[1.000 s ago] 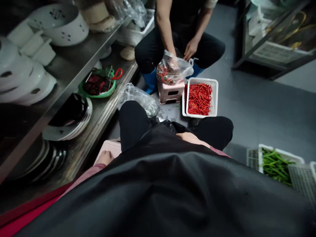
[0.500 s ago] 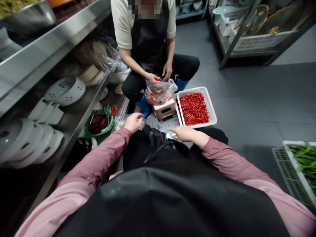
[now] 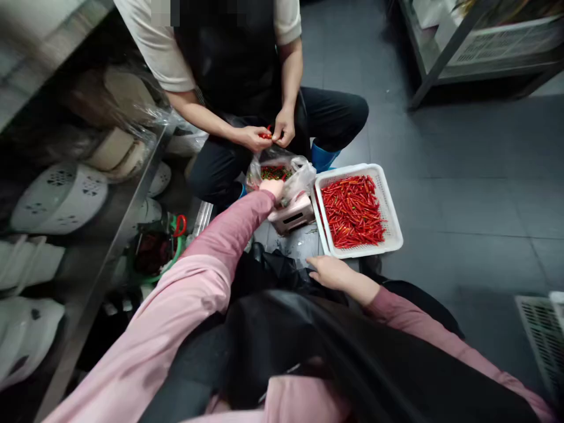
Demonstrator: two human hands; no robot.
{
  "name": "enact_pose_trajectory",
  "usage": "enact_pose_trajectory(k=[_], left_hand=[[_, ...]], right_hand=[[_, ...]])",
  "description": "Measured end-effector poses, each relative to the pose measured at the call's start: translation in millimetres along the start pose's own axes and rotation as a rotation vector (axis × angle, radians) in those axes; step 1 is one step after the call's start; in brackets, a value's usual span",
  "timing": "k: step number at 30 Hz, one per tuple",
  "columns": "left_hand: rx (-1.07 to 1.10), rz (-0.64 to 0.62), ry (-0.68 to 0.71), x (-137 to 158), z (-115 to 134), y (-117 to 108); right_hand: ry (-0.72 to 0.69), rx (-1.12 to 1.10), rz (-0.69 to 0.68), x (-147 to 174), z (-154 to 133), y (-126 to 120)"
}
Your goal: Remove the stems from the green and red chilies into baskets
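My left hand (image 3: 273, 188) reaches forward to the mouth of a clear plastic bag (image 3: 300, 176); its fingers are hidden at the bag. Inside the bag lie red and green chilies (image 3: 274, 172). The bag sits on a small pale pink stool (image 3: 294, 216). My right hand (image 3: 329, 271) hovers above my lap, fingers stretched out and apart, with nothing seen in it. Just beyond it stands a white basket (image 3: 392, 226) full of red chilies (image 3: 352, 208). A co-worker's hands (image 3: 268, 135) hold a red chili behind the bag.
A co-worker in a black apron (image 3: 229, 64) sits opposite. On the left, a metal shelf (image 3: 110, 235) holds white perforated bowls (image 3: 61, 200). Below it is a green-rimmed container with red-handled scissors (image 3: 180, 225). A rack (image 3: 445, 64) stands at upper right, another basket (image 3: 540, 329) at lower right.
My left hand has moved forward and right from beside my knee to the bag. The co-worker's hands have lifted off the bag with a chili. The view has shifted.
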State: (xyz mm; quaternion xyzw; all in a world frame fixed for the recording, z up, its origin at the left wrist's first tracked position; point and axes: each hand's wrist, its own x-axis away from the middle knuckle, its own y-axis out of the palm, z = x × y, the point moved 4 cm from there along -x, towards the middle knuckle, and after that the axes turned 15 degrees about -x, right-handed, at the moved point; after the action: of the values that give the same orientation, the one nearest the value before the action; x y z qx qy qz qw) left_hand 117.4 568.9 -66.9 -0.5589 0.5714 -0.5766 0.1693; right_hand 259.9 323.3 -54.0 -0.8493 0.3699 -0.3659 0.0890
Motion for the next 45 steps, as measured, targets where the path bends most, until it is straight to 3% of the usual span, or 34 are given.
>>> enact_pose_trajectory(k=[2,5,8,12,14,17,20,24,27,30,33,35,38,41,45], left_hand=[[0.014,-0.058,0.122,18.2,20.4,18.1],[0.047,0.007,0.234,46.5,44.3,27.2],[0.082,0.049,0.231,58.9,55.3,23.2],[0.141,0.015,0.239,66.2,65.3,27.2],[0.174,-0.052,0.290,70.5,69.2,38.5],[0.261,-0.177,0.319,68.5,62.3,57.6],[0.415,-0.182,0.063,48.9,26.9,70.5],[0.589,-0.019,-0.442,24.2,-35.6,80.5],[0.599,-0.003,-0.580,15.6,-51.6,81.0],[0.500,0.067,-0.515,12.9,-37.6,69.9],[0.424,0.015,-0.269,15.8,-9.7,67.4],[0.402,-0.123,-0.127,21.0,2.4,76.3],[0.365,-0.201,-0.139,26.4,-1.6,90.7],[0.360,-0.148,-0.214,24.8,-10.9,97.8],[0.336,-0.078,-0.117,20.6,2.9,96.6]], right_hand=[[0.034,0.065,0.009,-3.2,5.4,-11.5],[0.103,0.089,0.069,-11.0,9.0,-30.3],[0.037,0.014,0.228,-24.3,2.8,-50.7],[-0.086,-0.061,0.409,-50.8,-8.3,-71.3],[-0.149,-0.025,0.378,-67.5,-12.7,-73.9],[-0.150,0.078,0.154,-92.7,-12.7,-67.2],[0.115,0.215,-0.037,-108.9,-0.3,-60.7],[0.375,0.327,0.034,-110.8,7.5,-67.4],[0.385,0.298,0.093,-106.0,3.2,-72.3],[0.092,0.301,0.297,-106.0,-14.2,-81.1],[-0.235,0.354,0.372,-112.3,-28.1,-82.2],[-0.202,0.367,0.262,-123.5,-23.6,-77.0],[0.068,0.356,0.053,-140.0,-9.5,-68.5],[0.158,0.362,0.085,-147.7,-10.5,-70.5],[0.164,0.348,0.109,-147.5,-13.2,-71.7]])
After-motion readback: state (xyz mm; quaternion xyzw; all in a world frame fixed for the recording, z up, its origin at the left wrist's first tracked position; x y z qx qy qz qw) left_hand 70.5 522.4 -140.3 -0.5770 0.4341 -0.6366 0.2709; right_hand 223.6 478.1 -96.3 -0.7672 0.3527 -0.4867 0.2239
